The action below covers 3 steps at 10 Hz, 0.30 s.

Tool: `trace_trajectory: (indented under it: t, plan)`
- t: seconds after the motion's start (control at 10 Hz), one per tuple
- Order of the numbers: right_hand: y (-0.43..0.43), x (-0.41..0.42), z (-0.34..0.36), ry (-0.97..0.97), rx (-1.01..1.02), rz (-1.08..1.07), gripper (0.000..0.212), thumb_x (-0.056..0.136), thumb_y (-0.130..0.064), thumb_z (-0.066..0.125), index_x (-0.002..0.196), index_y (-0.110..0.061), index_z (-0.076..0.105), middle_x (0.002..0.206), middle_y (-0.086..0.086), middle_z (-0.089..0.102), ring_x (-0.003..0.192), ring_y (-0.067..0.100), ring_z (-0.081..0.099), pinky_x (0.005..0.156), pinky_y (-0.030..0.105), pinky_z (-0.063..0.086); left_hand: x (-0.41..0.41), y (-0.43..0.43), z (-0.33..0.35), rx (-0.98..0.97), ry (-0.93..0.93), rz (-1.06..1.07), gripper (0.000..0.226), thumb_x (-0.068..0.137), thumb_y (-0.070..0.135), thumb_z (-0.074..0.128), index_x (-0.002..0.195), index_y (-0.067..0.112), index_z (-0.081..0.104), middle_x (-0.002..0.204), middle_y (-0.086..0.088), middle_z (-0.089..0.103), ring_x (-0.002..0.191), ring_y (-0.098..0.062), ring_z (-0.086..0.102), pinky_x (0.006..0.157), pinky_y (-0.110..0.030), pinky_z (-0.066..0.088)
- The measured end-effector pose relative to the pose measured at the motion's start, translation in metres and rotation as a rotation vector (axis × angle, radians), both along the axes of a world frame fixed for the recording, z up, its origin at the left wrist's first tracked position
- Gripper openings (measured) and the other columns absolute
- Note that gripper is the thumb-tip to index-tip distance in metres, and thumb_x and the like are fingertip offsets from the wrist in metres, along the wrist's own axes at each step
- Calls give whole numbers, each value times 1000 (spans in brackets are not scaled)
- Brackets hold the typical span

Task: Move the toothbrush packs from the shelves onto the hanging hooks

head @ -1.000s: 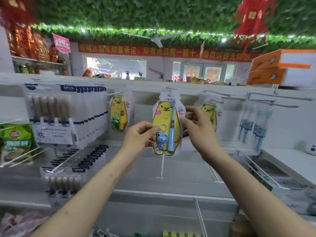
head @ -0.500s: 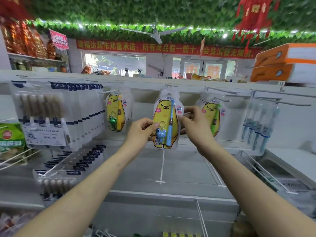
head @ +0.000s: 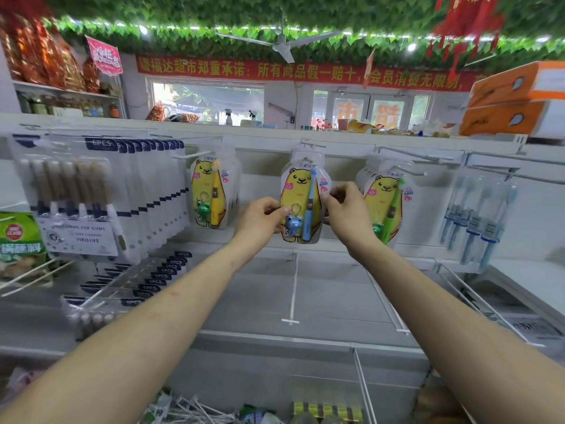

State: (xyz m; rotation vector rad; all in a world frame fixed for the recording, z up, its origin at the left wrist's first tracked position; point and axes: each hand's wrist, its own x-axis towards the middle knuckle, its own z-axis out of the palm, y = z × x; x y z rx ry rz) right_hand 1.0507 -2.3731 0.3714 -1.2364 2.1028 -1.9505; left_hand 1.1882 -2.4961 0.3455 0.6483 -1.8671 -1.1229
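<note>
Pinching the bear-printed toothbrush pack (head: 301,183) from both sides, I hold it upright. My left grip (head: 260,217) has thumb and curled fingers on the pack's left edge, level with the little blue keyring (head: 294,223) sealed inside it, and my right grip (head: 348,211) nips the right edge beside the blue brush (head: 309,209). The pack's top reaches the wire hook (head: 312,144) under the top rail (head: 263,145); whether its hole sits on the hook I cannot tell. Just to the left hangs a like pack with a yellow brush (head: 211,194), and just to the right, partly behind my right grip, a row of like packs with a green brush (head: 386,197). Farther left hang packs marked 6PCS (head: 76,191); at the far right hang clear packs of blue-and-white brushes (head: 477,218). Below all this lies the grey shelf (head: 244,301), split by a white wire divider (head: 294,289). Orange boxes (head: 516,99) sit on top at the right.
</note>
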Motion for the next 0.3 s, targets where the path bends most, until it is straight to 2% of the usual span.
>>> trace_trajectory:
  t: [0.2, 0.3]
  plan:
    - [21, 5, -7, -15, 51, -40, 7, 101, -20, 62, 103, -24, 56, 102, 2, 66, 98, 27, 69, 89, 53, 61, 8, 9, -9, 36, -17, -14, 13, 101, 25, 69, 107, 13, 70, 101, -2, 76, 94, -22, 74, 87, -43, 65]
    - [39, 10, -20, -49, 87, -89, 16, 98, -10, 57, 110, -20, 57, 101, 7, 66, 91, 32, 71, 84, 54, 62, 19, 11, -12, 28, -43, 1, 9, 100, 24, 69, 107, 18, 68, 103, 0, 74, 96, -19, 73, 87, -44, 64]
